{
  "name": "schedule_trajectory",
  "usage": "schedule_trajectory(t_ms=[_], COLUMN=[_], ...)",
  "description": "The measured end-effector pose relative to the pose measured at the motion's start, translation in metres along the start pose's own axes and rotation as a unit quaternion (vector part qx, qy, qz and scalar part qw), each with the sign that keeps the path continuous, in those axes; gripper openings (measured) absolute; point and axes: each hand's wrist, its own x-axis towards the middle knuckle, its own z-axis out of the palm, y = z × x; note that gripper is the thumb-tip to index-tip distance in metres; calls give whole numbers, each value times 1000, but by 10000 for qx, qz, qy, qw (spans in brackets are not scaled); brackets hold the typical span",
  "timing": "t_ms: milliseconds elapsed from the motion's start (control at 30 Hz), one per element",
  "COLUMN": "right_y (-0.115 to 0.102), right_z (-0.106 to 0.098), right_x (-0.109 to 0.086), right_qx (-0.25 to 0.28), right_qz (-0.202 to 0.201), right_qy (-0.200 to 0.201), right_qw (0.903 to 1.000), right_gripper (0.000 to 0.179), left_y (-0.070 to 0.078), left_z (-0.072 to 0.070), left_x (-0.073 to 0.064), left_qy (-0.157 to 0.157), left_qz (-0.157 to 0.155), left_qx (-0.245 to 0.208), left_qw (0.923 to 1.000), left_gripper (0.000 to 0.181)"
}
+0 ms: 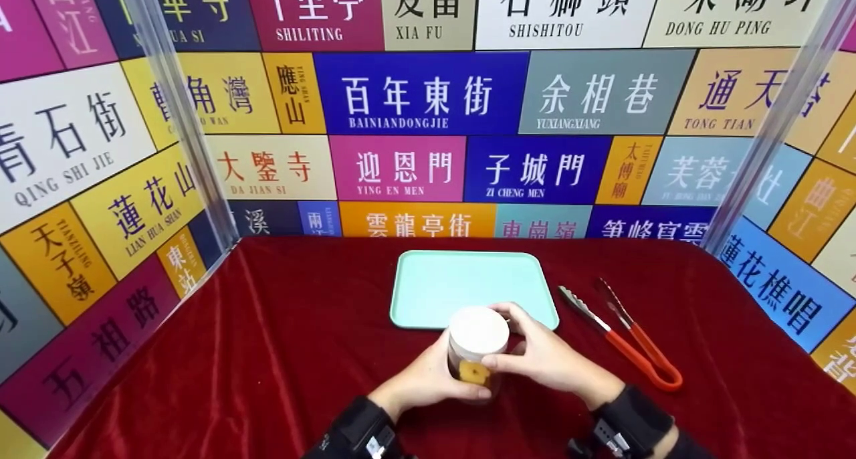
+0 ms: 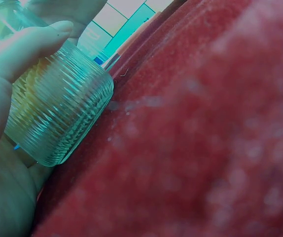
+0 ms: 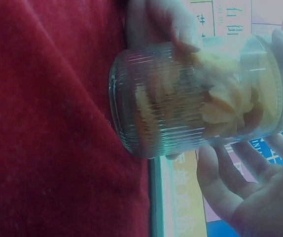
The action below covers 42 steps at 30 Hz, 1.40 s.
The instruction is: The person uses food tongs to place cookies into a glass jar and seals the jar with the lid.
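Note:
A ribbed clear glass jar [image 3: 156, 98] with a white lid [image 1: 479, 330] is held in front of the tray, above the red cloth. Inside are yellow-brown cookies [image 3: 225, 106], some ridged like piped swirls. My left hand [image 1: 428, 375] grips the jar's body from the left, its thumb across the front. From the right, my right hand [image 1: 545, 355] holds the upper part near the lid, thumb in front and fingers reaching behind. In the left wrist view the jar's base is close to the cloth; whether it touches I cannot tell.
Behind the jar lies a mint-green tray [image 1: 468, 278]. Metal tongs [image 1: 628, 353] with orange-red handles lie open at the right. Red velvet cloth [image 1: 301, 352] covers the table. Printed sign panels [image 1: 421, 91] wall off the back and sides, with clear corner posts.

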Motion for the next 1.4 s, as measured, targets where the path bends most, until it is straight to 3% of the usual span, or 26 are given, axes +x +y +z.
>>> schedule_trajectory(t_ms=[267,367,567,1033,1233,1400], right_y=[5,8,10,12,11,8], right_z=[-7,-9,-10,-11,-8,2], right_x=[-1,-1,-1,0,0,1], right_qx=[240,354,384,362,342,14], right_qz=[-90,-124,-246,-305,-291,-183], right_qy=[-469,-551,-549,-542,-412,123], right_qw=[9986,9978,9974,9974,9981,9998], right_gripper=[85,82,73,70,69,69], left_y=[0,1,2,0,1,4], left_z=[-1,0,1,1,1,1], left_x=[0,0,0,1,1,0], left_qy=[-13,-3,-41,-56,-48,-23], left_qz=[-38,-81,44,142,115,40], left_qx=[62,13,-67,-95,-75,9], left_qw=[10000,10000,10000,9998,9999,10000], left_gripper=[104,105,103,99,100,100])
